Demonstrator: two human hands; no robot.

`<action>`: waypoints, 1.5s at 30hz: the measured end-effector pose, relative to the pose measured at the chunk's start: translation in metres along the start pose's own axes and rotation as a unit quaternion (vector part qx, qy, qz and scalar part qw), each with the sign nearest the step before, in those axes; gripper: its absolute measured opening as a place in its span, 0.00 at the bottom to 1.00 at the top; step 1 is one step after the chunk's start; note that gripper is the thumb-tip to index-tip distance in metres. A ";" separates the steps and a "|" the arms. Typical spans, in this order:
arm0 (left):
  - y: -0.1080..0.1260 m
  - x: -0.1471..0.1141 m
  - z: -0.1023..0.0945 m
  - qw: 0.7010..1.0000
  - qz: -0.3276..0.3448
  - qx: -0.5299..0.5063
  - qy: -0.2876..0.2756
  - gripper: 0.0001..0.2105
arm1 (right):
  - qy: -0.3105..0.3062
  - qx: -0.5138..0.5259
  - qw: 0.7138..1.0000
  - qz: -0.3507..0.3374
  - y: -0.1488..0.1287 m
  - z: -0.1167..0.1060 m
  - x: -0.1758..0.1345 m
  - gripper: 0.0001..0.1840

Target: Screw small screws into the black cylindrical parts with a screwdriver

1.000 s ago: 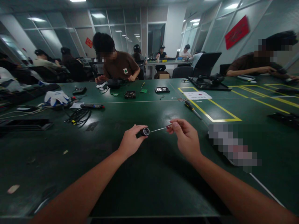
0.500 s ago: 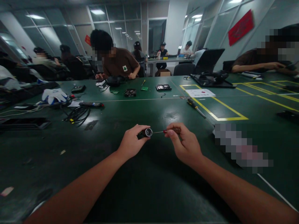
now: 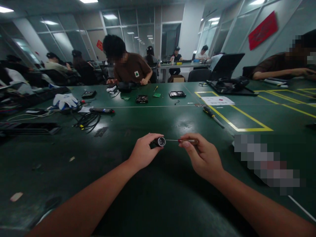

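My left hand (image 3: 145, 151) is closed around a small dark cylinder (image 3: 161, 142), which looks like a round connector. Its silver-rimmed end, with small dark details inside, faces me. In my right hand (image 3: 203, 153) is a screwdriver (image 3: 189, 141) with a brownish handle and a red collar, gripped between thumb and fingers. The thin metal shaft points left and meets the cylinder's side near the rim; whether its tip sits in a screw is too small to tell. Both hands are above the dark green table (image 3: 138, 204).
A larger black-and-yellow screwdriver (image 3: 213, 117) lies beyond my right hand, near yellow tape and a paper sheet (image 3: 217, 100). To the left are coiled black cables (image 3: 86, 121) and white gloves (image 3: 65, 101). Across the table a person (image 3: 130, 65) works near small electronic parts.
The whole scene sits slightly further right in the picture, as my head has turned a little left. Both hands keep their hold, and the screwdriver still meets the cylinder.
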State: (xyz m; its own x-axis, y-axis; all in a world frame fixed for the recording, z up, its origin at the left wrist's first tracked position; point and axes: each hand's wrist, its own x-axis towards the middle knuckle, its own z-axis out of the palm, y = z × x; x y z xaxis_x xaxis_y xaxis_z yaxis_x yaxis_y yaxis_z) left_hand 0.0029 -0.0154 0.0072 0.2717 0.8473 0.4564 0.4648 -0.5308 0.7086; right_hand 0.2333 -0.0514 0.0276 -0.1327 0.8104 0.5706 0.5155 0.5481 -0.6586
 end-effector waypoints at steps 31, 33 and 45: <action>-0.002 0.001 -0.001 1.000 0.012 0.011 0.003 0.21 | -0.025 -0.019 0.999 -0.034 0.000 -0.004 -0.001 0.09; -0.002 0.001 -0.001 1.000 0.013 0.011 0.004 0.21 | -0.017 -0.015 0.999 -0.028 0.000 -0.004 -0.001 0.09; -0.001 0.000 -0.001 1.000 0.013 0.010 0.006 0.20 | -0.014 -0.033 0.999 -0.029 -0.001 -0.004 0.001 0.09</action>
State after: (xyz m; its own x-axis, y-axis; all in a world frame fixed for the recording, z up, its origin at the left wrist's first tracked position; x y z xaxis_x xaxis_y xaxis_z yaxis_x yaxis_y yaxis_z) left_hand 0.0016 -0.0148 0.0076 0.2735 0.8324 0.4820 0.4748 -0.5526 0.6850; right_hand 0.2358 -0.0520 0.0303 -0.1876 0.7834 0.5925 0.5602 0.5808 -0.5906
